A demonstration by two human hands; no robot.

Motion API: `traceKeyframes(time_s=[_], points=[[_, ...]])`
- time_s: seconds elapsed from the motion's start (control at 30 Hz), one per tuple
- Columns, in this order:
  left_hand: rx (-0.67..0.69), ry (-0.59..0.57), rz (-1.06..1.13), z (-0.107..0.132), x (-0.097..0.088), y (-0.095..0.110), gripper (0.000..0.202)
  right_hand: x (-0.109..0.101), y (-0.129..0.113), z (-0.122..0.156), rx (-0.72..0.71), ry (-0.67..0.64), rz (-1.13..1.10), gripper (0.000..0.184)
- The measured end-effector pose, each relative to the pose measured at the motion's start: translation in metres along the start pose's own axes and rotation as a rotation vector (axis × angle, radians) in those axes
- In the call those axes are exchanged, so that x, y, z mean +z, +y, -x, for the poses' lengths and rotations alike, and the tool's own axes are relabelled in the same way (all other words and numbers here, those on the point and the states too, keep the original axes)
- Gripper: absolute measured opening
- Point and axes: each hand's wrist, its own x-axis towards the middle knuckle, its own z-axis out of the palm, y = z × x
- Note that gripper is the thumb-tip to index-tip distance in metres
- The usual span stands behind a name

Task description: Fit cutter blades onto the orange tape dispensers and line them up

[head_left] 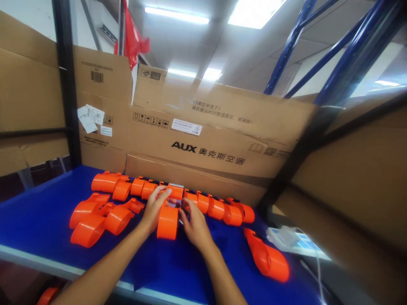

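An orange plastic tape dispenser point(168, 220) lies on the blue table point(41, 212) between my two hands. My left hand point(154, 205) curls round its upper left side, fingers reaching to the metal end near the row behind. On the dispenser's right side, my right hand point(194, 224) grips with bent fingers. Behind it, a row of the same orange dispensers point(206, 205) stands along the cardboard wall.
More orange dispensers lie in a loose heap point(98, 216) at the left, and one lies alone point(267, 256) at the right. Large cardboard boxes point(206, 140) wall the table's back and right. A black post point(65, 80) stands at the left. White items point(286, 237) sit at the right edge.
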Motion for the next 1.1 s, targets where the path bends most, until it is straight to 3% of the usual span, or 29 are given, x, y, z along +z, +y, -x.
traceKeyframes(time_s=[0.23,0.47,0.63,0.83,1.1], points=[[-0.019,-0.087,-0.111,0.004,0.002,-0.011,0.052,-0.012,0.001,-0.004,0.079,0.409,-0.085,0.037],[-0.053,-0.110,-0.193,0.004,0.001,-0.016,0.058,-0.014,0.000,-0.005,0.099,0.534,-0.179,0.031],[-0.081,-0.170,-0.202,0.008,0.005,-0.016,0.059,-0.012,-0.001,-0.004,0.032,0.468,-0.243,0.028],[-0.071,-0.194,-0.210,0.012,0.007,-0.015,0.057,-0.010,-0.001,-0.003,0.009,0.529,-0.285,0.027],[-0.030,-0.264,-0.195,0.016,0.011,-0.013,0.046,-0.019,-0.013,-0.005,-0.060,0.453,-0.132,0.016]])
